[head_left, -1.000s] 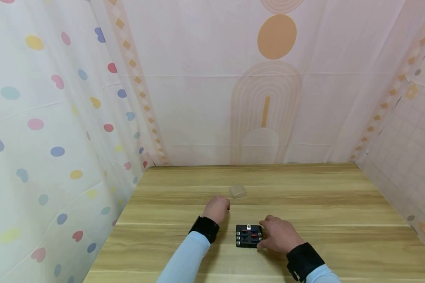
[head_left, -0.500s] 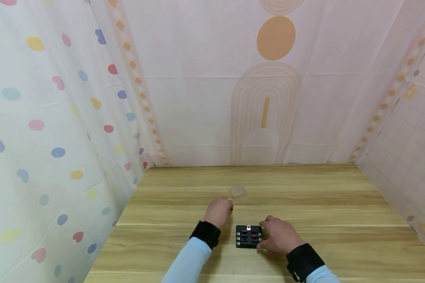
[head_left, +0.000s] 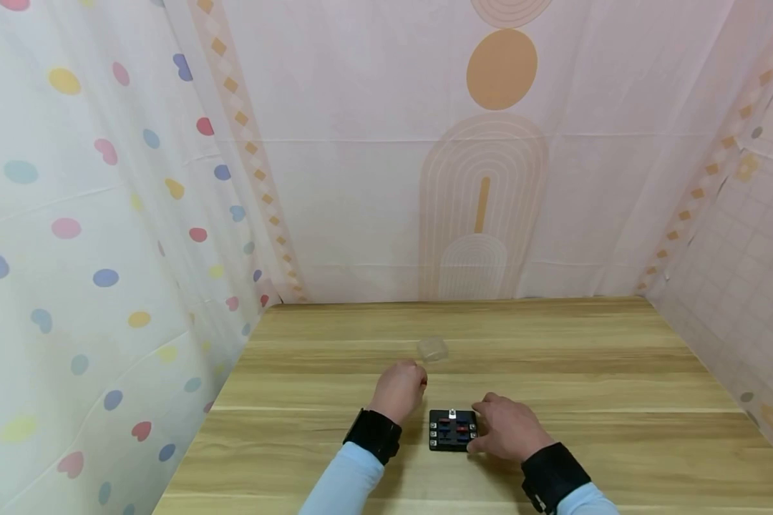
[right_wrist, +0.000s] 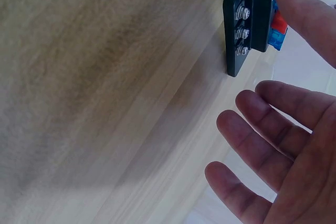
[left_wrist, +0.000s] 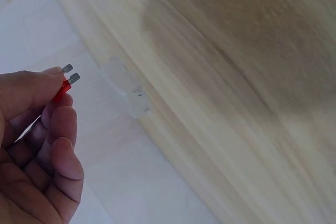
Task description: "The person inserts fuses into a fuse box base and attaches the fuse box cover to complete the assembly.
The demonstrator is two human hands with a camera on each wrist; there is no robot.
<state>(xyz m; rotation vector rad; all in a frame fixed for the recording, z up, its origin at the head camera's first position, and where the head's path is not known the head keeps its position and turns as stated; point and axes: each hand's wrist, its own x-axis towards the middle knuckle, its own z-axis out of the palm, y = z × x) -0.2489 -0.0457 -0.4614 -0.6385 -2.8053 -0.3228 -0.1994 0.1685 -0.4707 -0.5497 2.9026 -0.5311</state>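
Observation:
My left hand (head_left: 398,392) pinches a red blade fuse (left_wrist: 62,89) between thumb and forefinger, its two metal prongs pointing away from the fingertips. The hand is above the table, to the upper left of a black fuse block (head_left: 452,430). Red and blue fuses sit in the block, and screw terminals line its sides. My right hand (head_left: 507,427) is at the block's right side. In the right wrist view its thumb (right_wrist: 307,17) touches the block by the fuses, while the other fingers (right_wrist: 257,145) spread loosely and hold nothing.
A clear plastic cover (head_left: 433,348) lies on the wooden table (head_left: 586,372) beyond the left hand. Patterned curtains (head_left: 361,214) hang behind the table and along both sides.
My left hand has shifted slightly right and toward the near side, closer to the fuse block. The right hand, the block and the cover stay where they were.

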